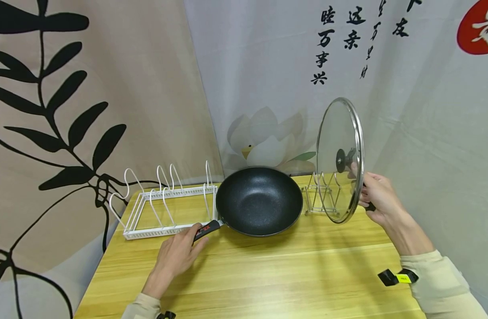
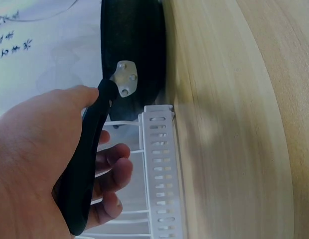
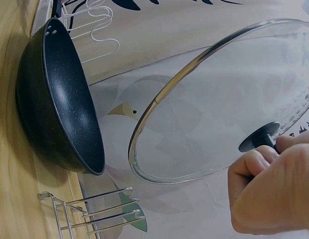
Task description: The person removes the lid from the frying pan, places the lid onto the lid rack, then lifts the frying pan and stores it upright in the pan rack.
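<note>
A black wok [image 1: 259, 201] sits on the table with its handle pointing to the near left. My left hand [image 1: 179, 251] holds that handle [image 2: 89, 159], the thumb along its top and the fingers curled beneath. Over to the right, my right hand [image 1: 381, 199] grips the black knob [image 3: 259, 137] of a round glass lid [image 1: 339, 128] with a metal rim. The lid stands nearly upright in the air, its edge toward the wok side, and overlaps a small wire rack [image 1: 313, 199] in the head view.
Left of the wok lies a white rack [image 1: 160, 231] with several upright loops, close to the wok's handle. Behind the wooden table [image 1: 267, 274] hang printed curtains [image 1: 259, 79], near the table's back edge.
</note>
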{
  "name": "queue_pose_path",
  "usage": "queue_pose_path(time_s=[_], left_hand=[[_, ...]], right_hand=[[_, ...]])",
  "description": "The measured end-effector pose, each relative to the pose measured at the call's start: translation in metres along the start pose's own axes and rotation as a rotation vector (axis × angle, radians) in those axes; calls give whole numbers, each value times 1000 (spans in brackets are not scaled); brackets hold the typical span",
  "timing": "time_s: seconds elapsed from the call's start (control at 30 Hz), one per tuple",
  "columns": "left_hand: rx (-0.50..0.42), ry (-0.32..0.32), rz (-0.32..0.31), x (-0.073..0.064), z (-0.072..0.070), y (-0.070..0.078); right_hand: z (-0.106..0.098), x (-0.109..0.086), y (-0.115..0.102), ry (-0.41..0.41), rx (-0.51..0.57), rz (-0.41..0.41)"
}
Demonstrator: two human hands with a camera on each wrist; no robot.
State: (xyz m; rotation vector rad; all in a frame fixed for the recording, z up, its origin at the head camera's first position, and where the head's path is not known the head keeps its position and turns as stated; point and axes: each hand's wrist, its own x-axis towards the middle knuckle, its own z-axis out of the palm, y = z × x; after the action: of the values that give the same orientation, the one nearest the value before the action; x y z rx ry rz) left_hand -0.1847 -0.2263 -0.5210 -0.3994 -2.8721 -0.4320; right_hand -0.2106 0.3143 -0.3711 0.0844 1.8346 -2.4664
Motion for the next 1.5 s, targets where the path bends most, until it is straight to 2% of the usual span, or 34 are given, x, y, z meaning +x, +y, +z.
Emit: queue_pose_path(time_s=[0.3, 0.57, 0.8, 1.2, 1.5], left_hand=[[-8, 6, 15, -1, 0, 1], [-11, 81, 72, -3, -1, 4], [-18, 107, 106, -4, -3, 7], [-52, 231, 247, 2, -13, 23], [-82, 293, 315, 5, -10, 32]], right_hand=[[-3, -2, 0, -16, 7, -13], [-4, -4, 0, -7, 11, -21], [-4, -5, 0, -4, -2, -22], [-7, -8, -3, 3, -13, -32], [-9, -9, -4, 4, -13, -44]])
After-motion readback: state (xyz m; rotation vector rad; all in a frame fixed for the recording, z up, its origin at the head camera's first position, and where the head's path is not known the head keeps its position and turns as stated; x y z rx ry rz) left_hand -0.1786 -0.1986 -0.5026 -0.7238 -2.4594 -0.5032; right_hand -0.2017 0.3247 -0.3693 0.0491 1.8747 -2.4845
